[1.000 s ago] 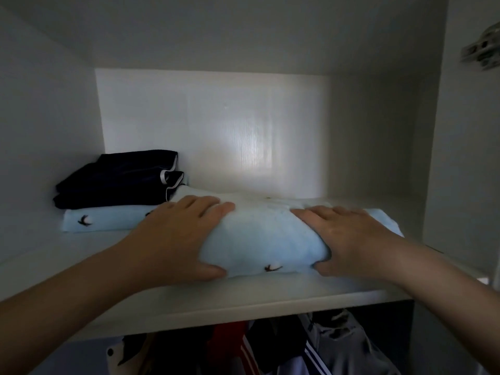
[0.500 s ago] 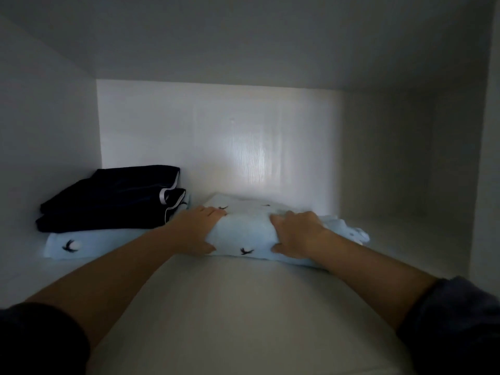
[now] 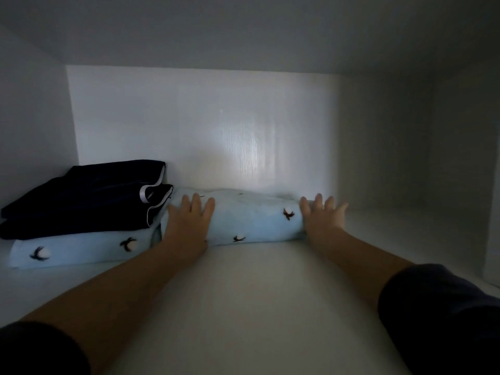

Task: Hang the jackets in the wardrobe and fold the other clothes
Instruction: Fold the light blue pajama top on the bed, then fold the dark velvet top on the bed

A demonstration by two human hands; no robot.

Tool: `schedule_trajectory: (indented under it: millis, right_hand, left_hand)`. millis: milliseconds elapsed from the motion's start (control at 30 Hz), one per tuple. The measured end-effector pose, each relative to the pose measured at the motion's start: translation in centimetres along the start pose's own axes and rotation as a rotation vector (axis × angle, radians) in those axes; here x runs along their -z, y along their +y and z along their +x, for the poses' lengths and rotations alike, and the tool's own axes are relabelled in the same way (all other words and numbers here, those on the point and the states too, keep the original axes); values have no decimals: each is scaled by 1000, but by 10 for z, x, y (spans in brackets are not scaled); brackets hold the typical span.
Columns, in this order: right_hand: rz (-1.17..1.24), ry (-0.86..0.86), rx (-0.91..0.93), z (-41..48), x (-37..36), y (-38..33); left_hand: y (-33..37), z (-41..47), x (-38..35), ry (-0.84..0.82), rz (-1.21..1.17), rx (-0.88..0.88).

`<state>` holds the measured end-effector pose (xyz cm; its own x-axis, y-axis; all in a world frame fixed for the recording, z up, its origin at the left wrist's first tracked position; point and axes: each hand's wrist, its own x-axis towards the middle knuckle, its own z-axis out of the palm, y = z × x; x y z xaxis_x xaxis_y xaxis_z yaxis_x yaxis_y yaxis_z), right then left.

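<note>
The left hand [image 3: 189, 220] was laid flat, fingers straight, on the left end of a folded light-blue cloth garment printed with small dark birds [image 3: 251, 220]. The right hand [image 3: 322, 215] was pressed against its right end, fingers spread and straight; nothing was gripped by either hand. The garment was lodged between both hands, deep on the white wardrobe shelf [image 3: 243, 293], near the back panel [image 3: 203, 131]. Just left, touching it, a folded dark navy garment with white piping [image 3: 89, 196] was stacked on another folded light-blue printed garment [image 3: 81, 247].

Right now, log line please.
left hand: flat on blue bundle | right hand: flat on its right end | bundle: on shelf, beside navy stack
</note>
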<state>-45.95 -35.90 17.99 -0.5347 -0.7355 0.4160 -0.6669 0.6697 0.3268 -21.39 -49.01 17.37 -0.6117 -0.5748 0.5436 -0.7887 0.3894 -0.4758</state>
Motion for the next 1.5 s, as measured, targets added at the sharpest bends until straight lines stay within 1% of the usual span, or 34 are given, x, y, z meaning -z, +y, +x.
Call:
schedule_trajectory:
  millis: [33,67,100,133,167,333,433,500,567,667,733,767,833,900,933,1033,1133,1233,1333,1500]
  right_hand:
    - [4,77,76,-1,0,-3]
    - [42,155,203,-3,-1,-7]
    - [96,198,346,-6,-1,-11]
    - [132,203,458,-8,-1,-13]
    - [141,199,500,-9,0,-13]
    - [130,138,300,-11,-6,-5]
    - [146,114,318,-18,2,-9]
    - [242,88,355,-31,12,-8]
    - [398,50,378,-52,28,1]
    - [701,52,355,-112,53,28]
    - [812,138,360,-171,65,53]
    - [850,185,365,-204,68,66]
    - [926,244,346,-276,73,97]
    - [959,253,277,-347,74,128]
    - [961,237,230,-383,75,145]
    - [954,173,62,-497,71,194]
    - [844,117,-153,-616,72,239]
    - [773,130,-424,-732,82,279]
    - [709,162,-744,-842,96,312]
    - [585,242,-1149,-997,120,338]
  left_hand:
    - [3,-1,-3,25,-7,-49]
    - [4,-1,-6,47,-11,-96]
    - [4,-1,-8,58,-14,-121]
    - [3,-1,-10,60,-20,-117]
    - [2,-1,-11,55,-28,-95]
    - [3,0,-12,16,-30,-38]
    - [4,-5,-2,14,-86,-37]
    - [7,-13,17,2,-166,-23]
    - [13,-24,47,-18,-259,-37]
    - [24,-51,101,20,-448,-134]
    - [30,-81,138,62,-668,-159]
    - [35,-99,155,100,-780,-168]
    - [53,-142,188,236,-972,-208]
    - [84,-188,219,333,-1159,-267]
    - [104,-212,235,336,-1258,-296]
    - [176,-286,281,251,-1554,-367]
    - [252,-368,326,117,-1797,-493]
    - [320,-453,380,-62,-1958,-695]
    - [371,-537,443,-245,-2082,-954]
    - [432,-664,536,-428,-2103,-1391]
